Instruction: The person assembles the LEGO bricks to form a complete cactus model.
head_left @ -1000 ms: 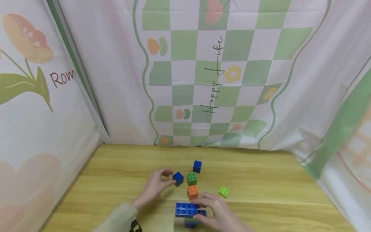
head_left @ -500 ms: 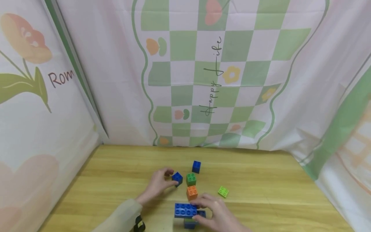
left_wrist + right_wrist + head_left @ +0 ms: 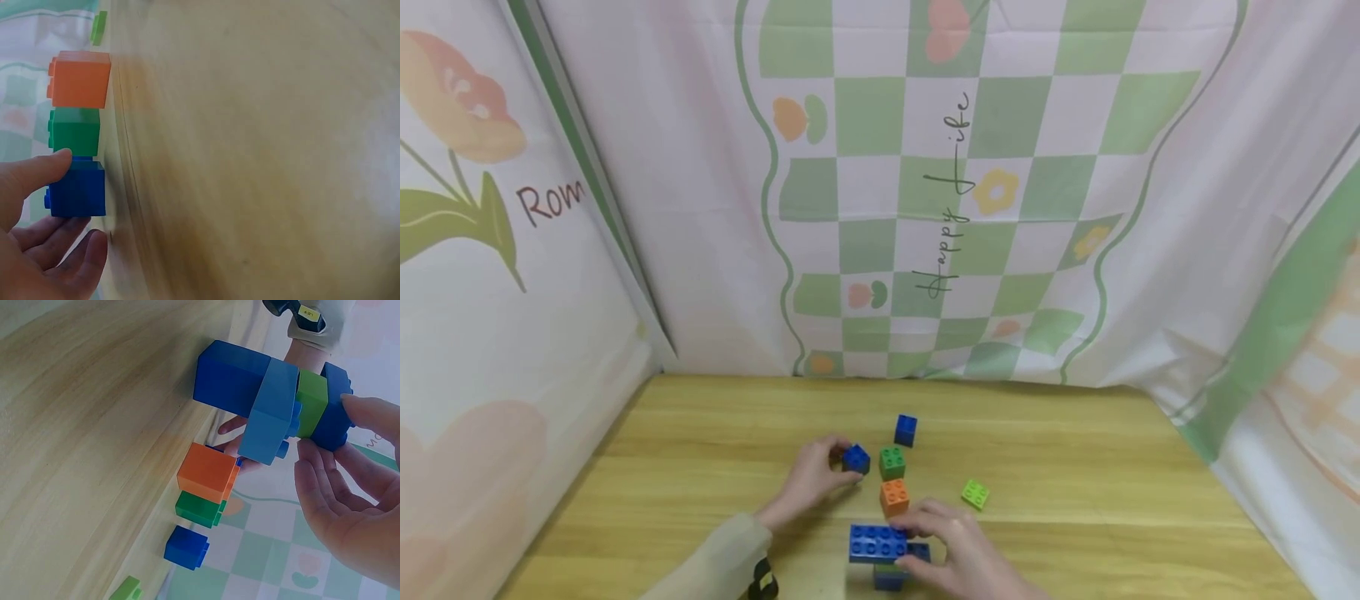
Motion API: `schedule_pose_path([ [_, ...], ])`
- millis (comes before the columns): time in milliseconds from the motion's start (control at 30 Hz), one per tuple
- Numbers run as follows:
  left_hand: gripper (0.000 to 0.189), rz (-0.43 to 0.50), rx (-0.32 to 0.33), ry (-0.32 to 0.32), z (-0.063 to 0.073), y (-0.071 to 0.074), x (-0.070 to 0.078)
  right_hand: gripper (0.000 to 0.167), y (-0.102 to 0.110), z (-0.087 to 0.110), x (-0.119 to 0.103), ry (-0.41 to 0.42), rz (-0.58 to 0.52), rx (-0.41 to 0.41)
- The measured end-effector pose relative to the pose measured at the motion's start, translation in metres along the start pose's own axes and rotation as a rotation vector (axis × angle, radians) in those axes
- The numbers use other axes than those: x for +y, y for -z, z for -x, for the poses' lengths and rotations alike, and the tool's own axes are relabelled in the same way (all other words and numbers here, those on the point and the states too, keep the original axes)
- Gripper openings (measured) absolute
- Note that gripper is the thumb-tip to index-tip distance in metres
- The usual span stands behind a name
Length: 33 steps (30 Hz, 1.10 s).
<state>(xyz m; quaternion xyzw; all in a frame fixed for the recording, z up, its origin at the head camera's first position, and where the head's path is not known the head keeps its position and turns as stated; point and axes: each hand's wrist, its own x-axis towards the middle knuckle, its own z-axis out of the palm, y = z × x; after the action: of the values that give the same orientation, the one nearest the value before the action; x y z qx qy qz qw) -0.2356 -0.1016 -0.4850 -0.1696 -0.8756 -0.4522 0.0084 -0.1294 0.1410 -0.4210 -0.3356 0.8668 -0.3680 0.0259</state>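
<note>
My left hand pinches a blue square building brick, thumb on one side and fingers on the opposite side. My right hand grips one end of the long blue brick on top of a small stack. Below that top piece, the right wrist view shows a lime green brick, a lighter blue brick and a dark blue bottom brick standing on the table. An orange brick and a green brick stand between the two hands, just beyond the stack.
Another blue brick stands farther back on the wooden table. A flat lime green brick lies to the right. Printed curtains close off the back and sides.
My left hand has slid slightly right, bringing its thumb and fingers onto the blue square brick. My right hand keeps its grip on the stack's top brick. The head view has shifted a little.
</note>
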Motion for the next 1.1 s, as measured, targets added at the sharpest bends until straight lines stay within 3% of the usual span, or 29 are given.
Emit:
schedule_pose_path([
  [600,0.043,-0.009,0.010,0.013,0.003,0.004,0.001,0.034,-0.004,-0.003,0.005,0.120,0.005,0.065],
  [867,0.043,0.028,-0.001,0.022,0.007,0.010,0.004,0.035,-0.003,-0.001,0.004,0.088,-0.009,0.049],
  [1100,0.043,0.047,-0.025,-0.010,0.013,0.017,0.010,0.038,-0.001,-0.001,0.004,0.024,-0.035,0.009],
])
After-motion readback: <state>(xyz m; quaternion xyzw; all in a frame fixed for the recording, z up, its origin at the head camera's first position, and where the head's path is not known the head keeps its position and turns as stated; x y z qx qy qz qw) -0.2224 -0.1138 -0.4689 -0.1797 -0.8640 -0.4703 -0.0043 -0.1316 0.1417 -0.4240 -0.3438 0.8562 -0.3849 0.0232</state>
